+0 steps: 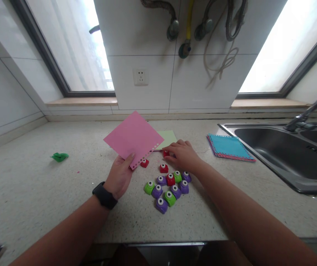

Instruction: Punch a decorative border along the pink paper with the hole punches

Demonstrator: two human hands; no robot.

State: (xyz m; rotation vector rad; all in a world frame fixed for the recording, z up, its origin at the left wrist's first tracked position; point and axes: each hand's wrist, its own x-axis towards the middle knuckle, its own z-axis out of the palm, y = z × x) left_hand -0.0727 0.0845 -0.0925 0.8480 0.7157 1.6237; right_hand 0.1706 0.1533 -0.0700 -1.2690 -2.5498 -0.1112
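My left hand pinches a sheet of pink paper by its near corner, thumb on top. A row of small punched holes runs along the sheet's lower right edge. The fingers of my right hand are closed around a red craft punch, which they partly cover. Behind it lies light green paper, partly hidden by the pink sheet. Another red punch sits by the pink sheet's edge, and one more red punch stands nearer me. Several purple, green and red punches cluster in front.
A stack of punched paper with a blue sheet on top lies at right, beside the steel sink and its faucet. A crumpled green piece rests at left. A tiled wall with a socket rises behind the countertop.
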